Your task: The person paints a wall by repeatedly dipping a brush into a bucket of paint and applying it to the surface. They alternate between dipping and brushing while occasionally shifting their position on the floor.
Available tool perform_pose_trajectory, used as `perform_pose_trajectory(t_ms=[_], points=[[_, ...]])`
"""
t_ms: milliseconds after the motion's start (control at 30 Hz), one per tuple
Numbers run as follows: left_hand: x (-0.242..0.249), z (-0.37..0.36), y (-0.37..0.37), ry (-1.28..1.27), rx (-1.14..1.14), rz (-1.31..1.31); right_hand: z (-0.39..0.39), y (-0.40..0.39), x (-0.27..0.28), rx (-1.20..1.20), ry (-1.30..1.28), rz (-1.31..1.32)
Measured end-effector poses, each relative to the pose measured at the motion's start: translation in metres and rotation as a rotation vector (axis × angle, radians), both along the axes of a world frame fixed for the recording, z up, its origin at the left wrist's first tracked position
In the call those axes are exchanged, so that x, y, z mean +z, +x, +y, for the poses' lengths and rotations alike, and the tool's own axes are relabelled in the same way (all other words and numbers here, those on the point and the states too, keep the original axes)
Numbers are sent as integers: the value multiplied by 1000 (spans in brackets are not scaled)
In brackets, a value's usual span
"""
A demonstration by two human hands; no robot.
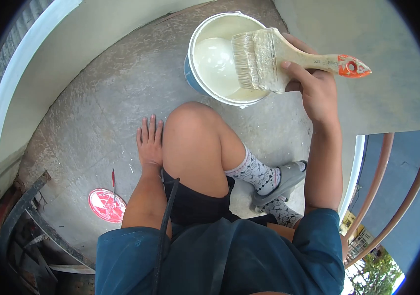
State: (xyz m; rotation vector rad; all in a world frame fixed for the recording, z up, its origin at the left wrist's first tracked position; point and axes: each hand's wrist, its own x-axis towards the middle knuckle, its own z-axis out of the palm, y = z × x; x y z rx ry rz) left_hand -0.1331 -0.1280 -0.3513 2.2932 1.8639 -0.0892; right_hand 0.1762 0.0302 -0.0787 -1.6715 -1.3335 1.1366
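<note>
A wide paintbrush (274,56) with cream-coated bristles and an orange-tipped handle is gripped in my right hand (313,83). Its bristles point left, over the right side of the paint bucket (194,73), a blue pail with a white rim. Cream paint (215,59) lies inside the bucket. My left hand (149,140) rests with fingers stretched out on the floor beside my bent knee, holding nothing.
On the floor (87,132) lies a round red-and-white lid (106,205) with a red-handled tool (113,182) across it. A low wall (67,54) curves around the left and top. Metal framing (52,226) stands lower left; brown railings (392,201) are at right.
</note>
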Motion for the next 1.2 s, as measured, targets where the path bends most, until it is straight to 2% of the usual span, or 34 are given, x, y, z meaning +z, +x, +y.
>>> perform_pose_trajectory(t_ms=[67, 133, 200, 233, 333, 500, 567, 667, 700, 767, 800, 867, 933, 1000, 1200], points=[[-2, -1, 0, 28, -10, -13, -7, 20, -3, -145, 12, 238], [-2, -1, 0, 53, -14, -24, -12, 33, -18, -200, -21, 266], [-1, 0, 0, 18, -15, 12, -14, 30, -35, -398, 74, 800], [-2, -1, -1, 24, -19, 11, -17, 30, -38, -334, 11, 916], [-4, 0, -1, 104, -28, -42, -16, 18, -48, -403, -9, 1008], [-1, 0, 0, 39, -9, -31, -10, 13, -46, -380, 18, 959], [0, 0, 1, 32, -4, -28, -9, 15, -33, -402, 121, 852], [0, -1, 0, 38, -5, -33, -13, 12, -15, -434, 422, 751], [-1, 0, 0, 52, -9, -45, -17, 9, -15, -432, 420, 753], [-1, -1, -1, 51, -8, -36, -23, 3, -20, -341, 568, 493], [-1, -1, -1, 51, -13, -30, -26, 3, -37, -326, 518, 186], [0, -3, 1, 38, -11, -31, -23, -2, -47, -61, 182, -331], [-2, 1, -3, 40, -21, -28, -19, -6, -57, -41, 137, -314], [-6, -2, -3, 51, -28, -28, -17, -7, -52, -81, 248, -99], [-5, -2, -2, 70, -33, 10, -21, -12, -35, -117, 485, 29]])
